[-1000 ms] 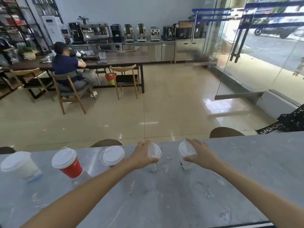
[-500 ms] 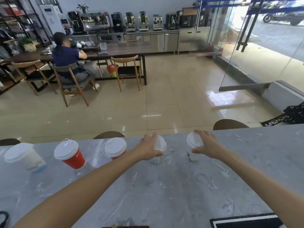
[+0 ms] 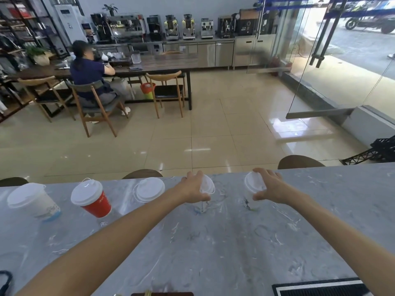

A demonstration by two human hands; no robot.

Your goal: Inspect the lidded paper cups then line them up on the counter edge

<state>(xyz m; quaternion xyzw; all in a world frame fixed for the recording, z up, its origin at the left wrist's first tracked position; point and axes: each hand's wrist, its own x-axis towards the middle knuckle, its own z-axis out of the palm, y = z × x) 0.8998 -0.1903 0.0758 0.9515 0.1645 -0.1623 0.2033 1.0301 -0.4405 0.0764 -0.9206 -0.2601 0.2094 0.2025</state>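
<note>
Cups (image 3: pixel 207 184) (image 3: pixel 252 184) each pinched at lid in left grip (image 3: pixel 193 188), right grip (image 3: pixel 270 188).

Café: espresso machines (image 3: pixel 128 26) along back wall, marble counter (image 3: pixel 213 242).

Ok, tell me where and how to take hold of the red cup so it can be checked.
Probably best to grip the red cup around its red paper wall, just below the white lid. It stands upright, apart from the cups beside it, so the near side is open. The lid looks only pressed on, so lifting by it risks popping it off.
</note>
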